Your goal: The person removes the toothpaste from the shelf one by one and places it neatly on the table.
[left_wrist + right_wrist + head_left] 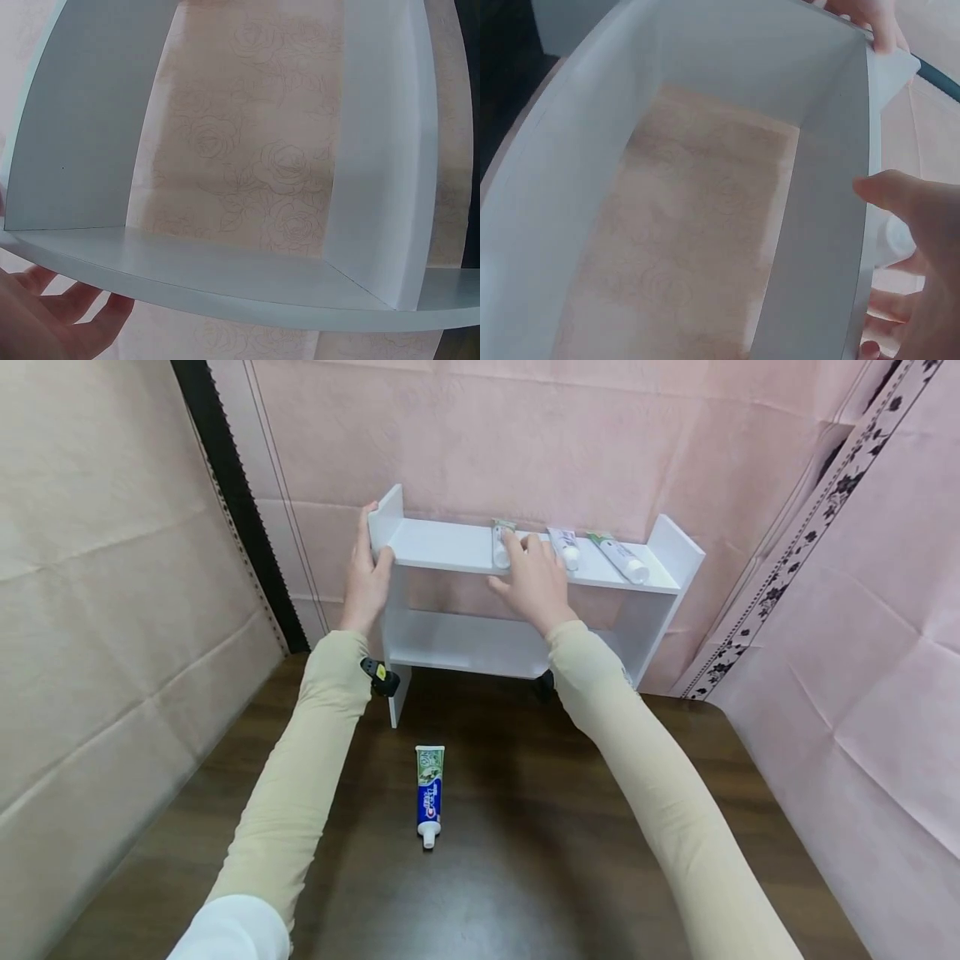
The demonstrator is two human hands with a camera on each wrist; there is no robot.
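Note:
A small white two-tier shelf (442,542) stands at the back of the table. My left hand (367,581) grips its left side panel, thumb at the front and fingers along the outer face. On the top board lie three toothpaste tubes, caps to the front: a left tube (501,553), a middle tube (567,553) and a right tube (622,560). My right hand (536,581) reaches over the front edge beside the left tube, fingers extended across the board. In the right wrist view, its thumb (889,189) touches the edge near a white cap (895,240).
A blue and green toothpaste tube (430,793) lies on the dark wooden table (450,902) in front of the shelf, cap toward me. The shelf's lower board (465,639) runs below the top one. Pale cloth walls (525,443) surround the table on three sides.

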